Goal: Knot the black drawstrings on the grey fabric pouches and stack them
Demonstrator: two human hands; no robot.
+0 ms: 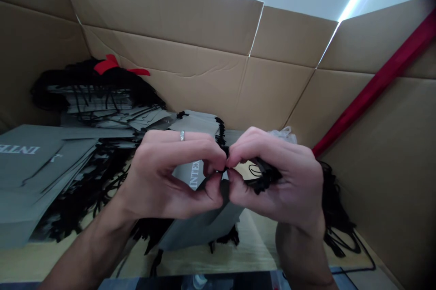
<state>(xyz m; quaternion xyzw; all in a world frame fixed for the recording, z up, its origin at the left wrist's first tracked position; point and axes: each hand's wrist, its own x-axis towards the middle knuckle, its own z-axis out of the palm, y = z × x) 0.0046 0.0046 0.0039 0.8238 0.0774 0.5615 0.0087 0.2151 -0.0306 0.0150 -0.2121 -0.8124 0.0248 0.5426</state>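
Observation:
My left hand point(173, 176) and my right hand point(272, 176) meet fingertip to fingertip at the centre of the head view. Both pinch a small piece of black cord point(225, 150) between thumb and forefinger. A bundle of black cords point(267, 175) is also tucked in my right palm. Beneath my hands lies a grey printed bag point(204, 224), partly hidden by them, with white lettering showing between my left fingers. A ring is on one finger of my left hand.
Grey bags with black cords point(30, 181) fill the left side, and another stack point(98, 99) stands behind. More black cords point(335, 208) lie at the right. Cardboard walls point(204, 67) enclose the table point(255, 249). A red strip point(378, 81) slants along the right wall.

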